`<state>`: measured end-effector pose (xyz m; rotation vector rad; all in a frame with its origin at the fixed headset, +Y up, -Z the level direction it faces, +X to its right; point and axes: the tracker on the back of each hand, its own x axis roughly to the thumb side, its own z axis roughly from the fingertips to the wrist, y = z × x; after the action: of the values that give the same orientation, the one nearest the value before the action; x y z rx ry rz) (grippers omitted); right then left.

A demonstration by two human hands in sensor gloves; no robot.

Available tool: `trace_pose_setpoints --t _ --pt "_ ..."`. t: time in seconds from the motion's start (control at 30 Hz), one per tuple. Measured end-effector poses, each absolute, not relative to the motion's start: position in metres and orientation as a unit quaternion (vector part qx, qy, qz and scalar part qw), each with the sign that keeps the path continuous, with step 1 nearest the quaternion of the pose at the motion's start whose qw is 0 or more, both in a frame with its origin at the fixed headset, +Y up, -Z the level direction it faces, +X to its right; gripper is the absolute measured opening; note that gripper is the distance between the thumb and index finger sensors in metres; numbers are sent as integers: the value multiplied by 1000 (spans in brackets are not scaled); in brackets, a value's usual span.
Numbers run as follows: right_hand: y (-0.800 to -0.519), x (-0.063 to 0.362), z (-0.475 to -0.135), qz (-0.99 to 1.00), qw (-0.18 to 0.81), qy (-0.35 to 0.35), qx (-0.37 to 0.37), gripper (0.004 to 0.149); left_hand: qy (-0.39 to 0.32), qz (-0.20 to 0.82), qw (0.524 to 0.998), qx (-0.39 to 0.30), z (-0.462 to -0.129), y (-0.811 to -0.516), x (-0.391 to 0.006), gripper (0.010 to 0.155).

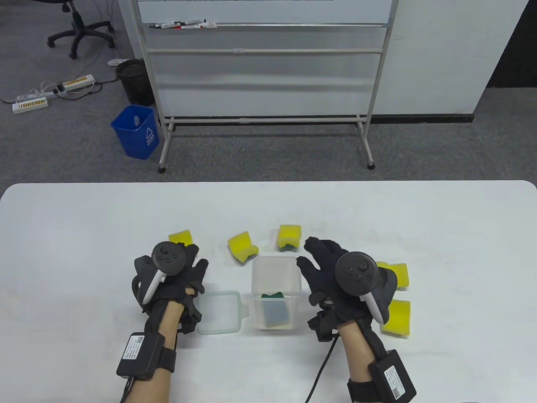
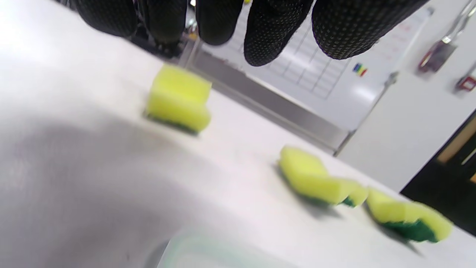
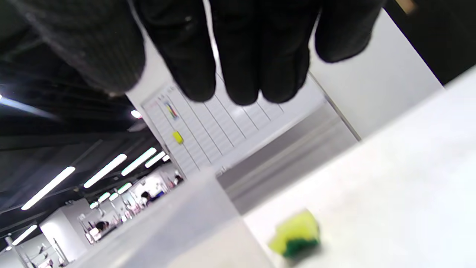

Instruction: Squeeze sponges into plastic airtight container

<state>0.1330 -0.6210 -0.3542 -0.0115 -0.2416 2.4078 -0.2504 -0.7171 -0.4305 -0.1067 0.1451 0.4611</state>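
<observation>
1. A white worktop (image 1: 419,218) spreads under both grips and out to either side.
2. A wheeled whiteboard stand (image 1: 264,84) rises on grey carpet beyond the grips, markers (image 1: 184,25) on its ledge.
3. A blue bin (image 1: 135,131), black wastebasket (image 1: 134,79), power strips (image 1: 50,92) and office chair (image 1: 79,29) lie far beyond the left grip.

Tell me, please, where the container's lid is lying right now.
In the table view the lid lies flat on the table, just left of the open container and right of the left hand.
</observation>
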Motion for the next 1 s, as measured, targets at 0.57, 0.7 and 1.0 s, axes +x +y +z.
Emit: trace_pose_setpoints --t 0.57,0.7,1.0 --pt "-647 175 -372 892 446 -43 -53 61 94 161 966 -179 -477 -766 -247 71" --pt "-649 176 -372 890 450 -41 -53 61 93 150 967 -182 -477 -765 -250 73" --pt "-645 176 -370 886 458 -48 -45 64 92 208 962 -150 -465 -752 -268 71"
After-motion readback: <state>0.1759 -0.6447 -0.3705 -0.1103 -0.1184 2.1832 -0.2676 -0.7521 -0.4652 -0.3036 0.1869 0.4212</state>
